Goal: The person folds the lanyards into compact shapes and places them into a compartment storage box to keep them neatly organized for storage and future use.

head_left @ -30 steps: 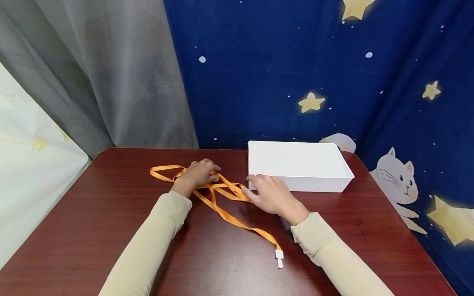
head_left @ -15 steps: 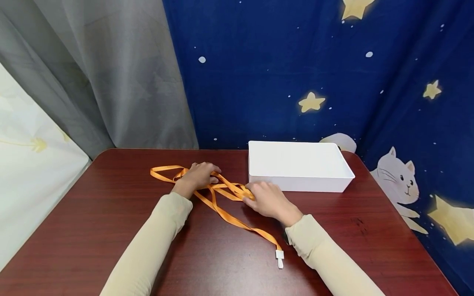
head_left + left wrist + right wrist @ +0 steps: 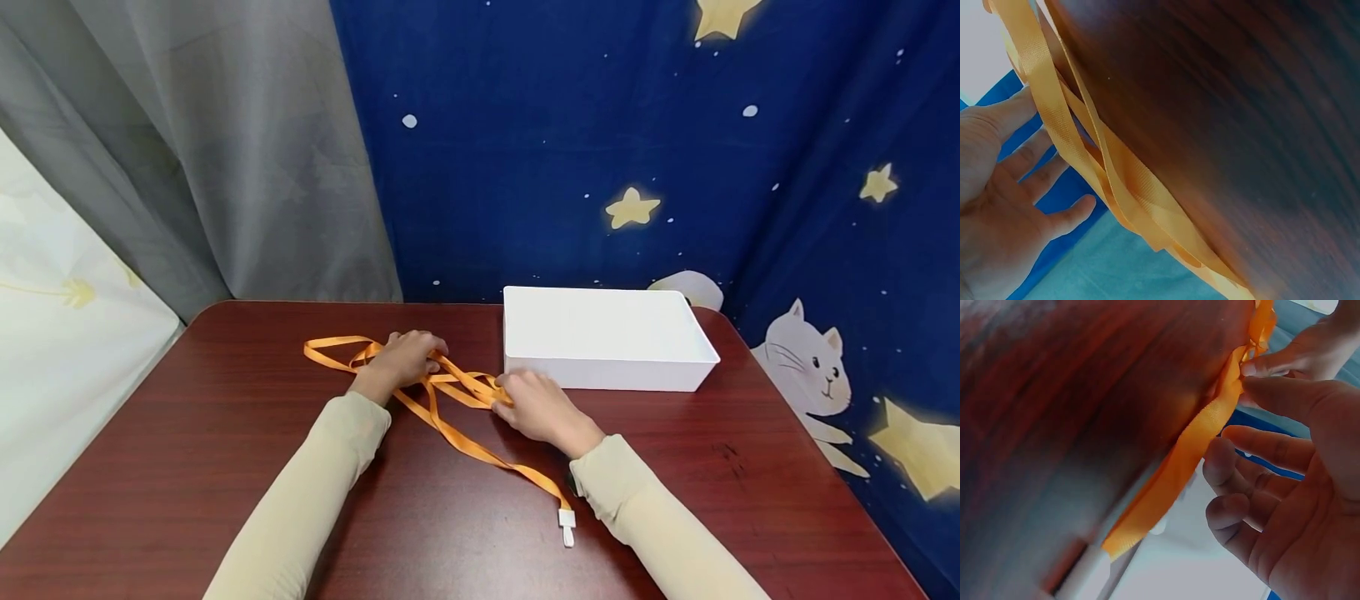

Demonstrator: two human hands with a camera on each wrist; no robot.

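An orange lanyard (image 3: 480, 452) lies in loose loops across the table, its white clip (image 3: 567, 519) toward the front. My left hand (image 3: 408, 357) is over the loops, and in the left wrist view its fingers (image 3: 1025, 153) are spread beside the strap (image 3: 1054, 106), the thumb apart from them. At the right end of the loops, my right hand (image 3: 542, 408) touches the bundle. Its fingers are loosely bent in the right wrist view, with a gap between thumb and index finger beside the strap (image 3: 1191, 456). The strands under both palms are partly hidden.
A white box (image 3: 615, 375) stands at the back right, just behind my right hand. The dark red table (image 3: 225, 467) ends at a rounded back edge. Behind it hang a grey curtain (image 3: 285, 167) and a blue star-patterned curtain (image 3: 510, 167).
My right hand has moved down and slightly left, away from the white box's edge onto the lanyard's right end, fingers more bent. The left hand and lanyard have hardly moved.
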